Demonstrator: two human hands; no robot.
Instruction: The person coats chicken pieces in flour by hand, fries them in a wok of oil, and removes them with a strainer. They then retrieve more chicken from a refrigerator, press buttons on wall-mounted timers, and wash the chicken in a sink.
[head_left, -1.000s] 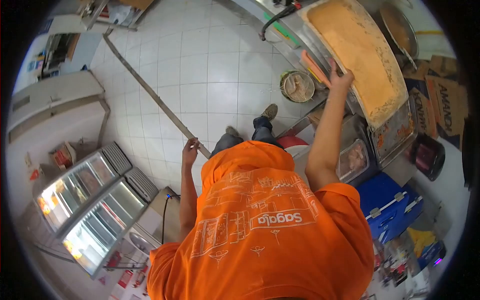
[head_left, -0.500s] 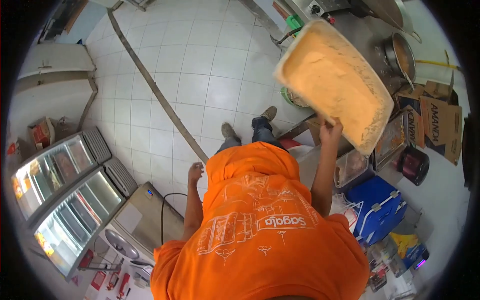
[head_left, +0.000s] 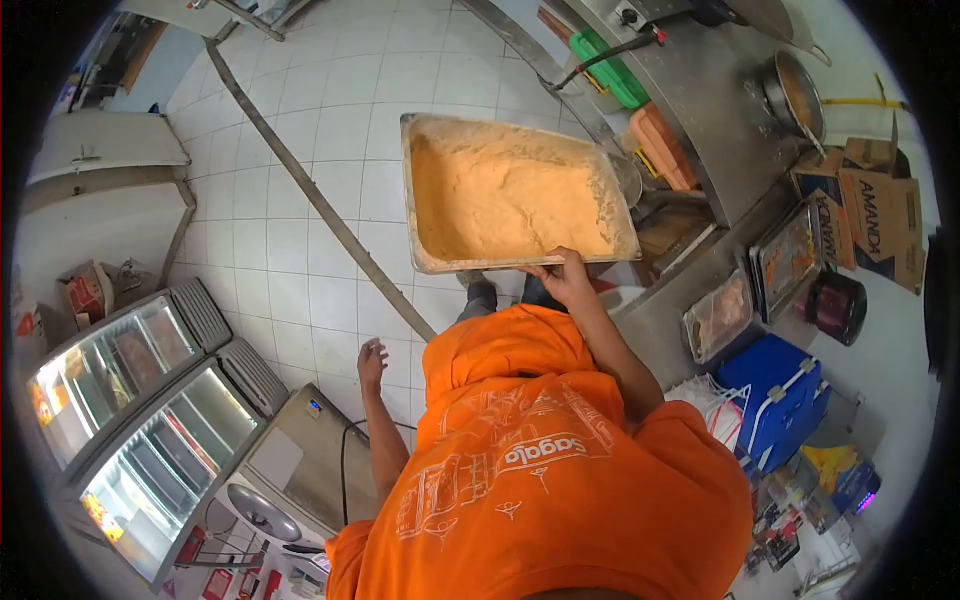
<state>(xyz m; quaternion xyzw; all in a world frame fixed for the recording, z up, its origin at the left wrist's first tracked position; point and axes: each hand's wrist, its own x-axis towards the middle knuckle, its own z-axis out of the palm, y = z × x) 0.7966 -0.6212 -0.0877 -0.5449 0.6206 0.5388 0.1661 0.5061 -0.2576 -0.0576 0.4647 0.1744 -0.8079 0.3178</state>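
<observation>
The tray (head_left: 408,180) of orange mix (head_left: 500,195) is held out over the floor (head_left: 300,250), just beside the tabletop (head_left: 700,110) — only its near rim is pinched by the right hand (head_left: 565,272). The left hand (head_left: 372,353) is hung free, fingers spread. It's probably best kept level and supported from underneath — a one-edge grip looks tippy.

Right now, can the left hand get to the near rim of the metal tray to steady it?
Probably yes. The left hand hangs open and empty at the person's side, and nothing shows between it and the near rim of the metal tray. Only the right hand grips that rim.
</observation>
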